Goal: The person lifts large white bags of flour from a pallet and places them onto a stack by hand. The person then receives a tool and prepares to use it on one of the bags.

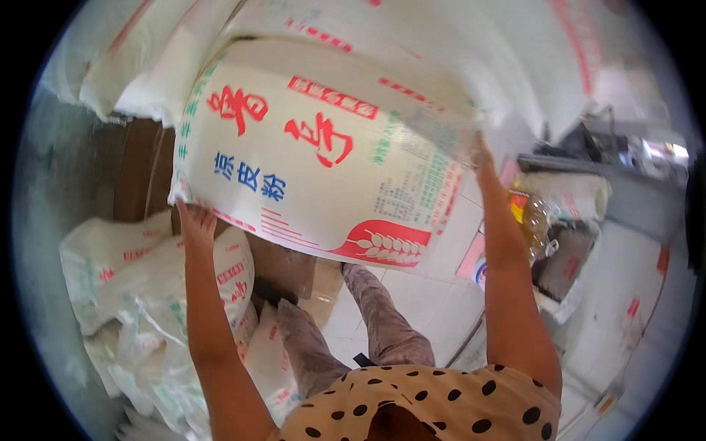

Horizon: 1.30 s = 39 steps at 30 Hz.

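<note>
A large white flour sack [294, 162] with red, blue and green print and a wheat-ear emblem spans the space in front of me. My left hand [197, 220] is closed on its lower left corner, with the fingers partly tucked behind the sack. My right hand [480, 152] grips its right edge; motion blurs that side a little, and its fingertips are hidden. The far side of the sack lies against other full white sacks [456, 51] stacked beyond it.
More filled sacks [162, 287] are heaped at the left, beside brown cardboard [136, 169]. At the right are an oil bottle [537, 220], a crate [566, 264] and a white cabinet or chest [618, 309]. My legs stand on a white tiled floor [412, 294].
</note>
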### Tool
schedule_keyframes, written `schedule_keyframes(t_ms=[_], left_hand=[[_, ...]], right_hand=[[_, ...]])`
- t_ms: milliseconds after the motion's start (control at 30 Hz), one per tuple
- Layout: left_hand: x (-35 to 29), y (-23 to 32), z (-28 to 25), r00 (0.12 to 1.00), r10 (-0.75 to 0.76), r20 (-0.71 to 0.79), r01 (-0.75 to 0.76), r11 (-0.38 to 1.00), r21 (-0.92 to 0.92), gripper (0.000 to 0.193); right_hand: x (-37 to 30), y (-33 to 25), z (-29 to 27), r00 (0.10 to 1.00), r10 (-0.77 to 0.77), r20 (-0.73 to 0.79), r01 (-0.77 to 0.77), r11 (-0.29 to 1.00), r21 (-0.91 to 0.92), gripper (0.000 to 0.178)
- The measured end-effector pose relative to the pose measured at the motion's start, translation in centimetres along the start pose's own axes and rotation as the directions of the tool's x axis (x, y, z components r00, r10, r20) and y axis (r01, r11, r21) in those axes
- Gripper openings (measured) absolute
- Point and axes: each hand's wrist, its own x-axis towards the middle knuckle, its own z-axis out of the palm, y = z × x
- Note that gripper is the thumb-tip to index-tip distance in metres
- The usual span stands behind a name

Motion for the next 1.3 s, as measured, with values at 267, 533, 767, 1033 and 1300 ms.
schedule_keyframes(t_ms=[267,533,767,1033,1300], left_hand=[[5.2,0.3,4.4,0.977,0.164,0.137,-0.163,0.986,-0.022,0.066],[10.8,1.9,3.7,0.915,0.249,0.318,-0.234,0.968,-0.085,0.043],[12.3,6.3,7.2,0.928,0.365,-0.078,-0.356,0.928,0.108,0.043],[1.5,9.5,6.4,0.91,0.411,0.055,-0.409,0.869,0.277,0.047],[-4.8,-0.2,-0.7,0.908,0.395,-0.14,-0.327,0.877,0.352,0.048]], right_hand=[[2.1,-1.9,0.6,0.942,0.081,0.325,-0.235,0.851,0.469,0.049],[-7.4,1.0,-2.3,0.999,-0.052,0.011,0.038,0.84,0.542,0.038],[-23.7,13.4,-3.8,0.975,0.041,-0.22,0.074,0.868,0.492,0.043],[-39.0,23.5,5.8,0.689,0.703,-0.177,-0.636,0.703,0.318,0.048],[-38.7,7.9,16.5,0.97,0.22,0.101,-0.236,0.768,0.596,0.049]])
